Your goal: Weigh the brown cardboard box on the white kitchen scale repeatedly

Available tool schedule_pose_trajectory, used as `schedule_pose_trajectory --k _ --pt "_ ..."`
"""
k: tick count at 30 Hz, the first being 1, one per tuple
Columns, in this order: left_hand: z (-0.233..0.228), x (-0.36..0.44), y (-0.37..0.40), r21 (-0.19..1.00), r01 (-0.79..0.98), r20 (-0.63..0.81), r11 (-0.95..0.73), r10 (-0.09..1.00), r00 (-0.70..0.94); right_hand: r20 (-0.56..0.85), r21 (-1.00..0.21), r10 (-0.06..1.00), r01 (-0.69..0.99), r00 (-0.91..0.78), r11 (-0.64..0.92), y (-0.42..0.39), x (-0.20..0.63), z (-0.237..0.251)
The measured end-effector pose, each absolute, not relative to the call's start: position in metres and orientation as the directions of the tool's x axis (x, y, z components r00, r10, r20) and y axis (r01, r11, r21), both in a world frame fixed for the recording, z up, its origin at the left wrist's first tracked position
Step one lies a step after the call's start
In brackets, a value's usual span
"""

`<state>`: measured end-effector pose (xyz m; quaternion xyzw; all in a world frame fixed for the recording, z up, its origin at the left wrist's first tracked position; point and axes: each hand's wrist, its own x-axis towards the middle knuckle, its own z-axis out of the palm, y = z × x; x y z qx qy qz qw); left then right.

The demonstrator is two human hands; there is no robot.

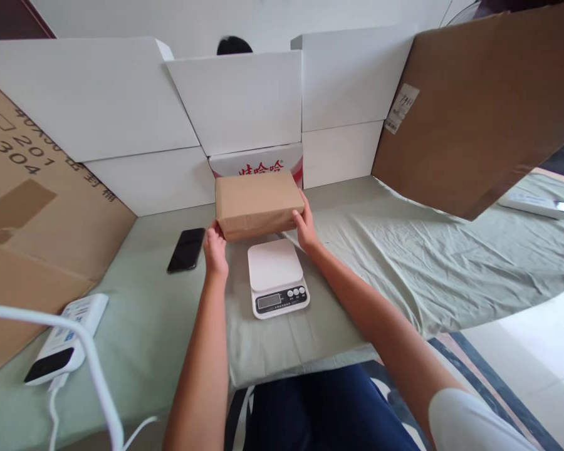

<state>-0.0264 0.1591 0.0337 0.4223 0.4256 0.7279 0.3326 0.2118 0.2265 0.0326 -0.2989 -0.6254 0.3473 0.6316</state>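
Observation:
Between my two hands is a brown cardboard box (259, 203), held by its left and right ends behind the kitchen scale. My left hand (216, 252) is closed on the box's lower left corner, with the fingers partly hidden at its end. At the right end, my right hand (305, 224) grips with the thumb on the front side and fingers behind. The white kitchen scale (276, 268) lies just in front of the box, its display and buttons facing me. Left of my left hand, a black phone (187, 250) lies flat on the green cloth.
White boxes (244, 100) form a wall at the back, with a red-lettered box (258, 161) low in the middle. Large cardboard panels stand left (37, 213) and right (470, 100). A power strip (70, 335) and white cable (96, 369) are at lower left.

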Motion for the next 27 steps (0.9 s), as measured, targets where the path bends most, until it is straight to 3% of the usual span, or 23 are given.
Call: schedule_pose_trajectory --k 8,13,20,27 --pt "-0.005 -0.027 0.175 0.940 -0.249 0.084 -0.234 0.865 -0.495 0.513 -0.858 0.855 -0.047 -0.076 0.511 0.239 0.215 0.000" --pt "0.004 -0.041 0.170 0.941 -0.182 0.135 -0.287 0.808 -0.573 0.418 -0.901 0.908 -0.117 0.012 0.417 0.240 0.219 -0.003" --pt "0.013 -0.059 0.164 0.924 -0.198 0.122 -0.326 0.743 -0.658 0.177 -0.936 0.969 -0.273 0.175 0.220 0.239 0.227 -0.002" --pt "0.013 -0.048 0.165 0.934 -0.198 0.102 -0.297 0.755 -0.648 0.140 -0.930 0.975 -0.316 0.171 0.189 0.239 0.226 -0.001"
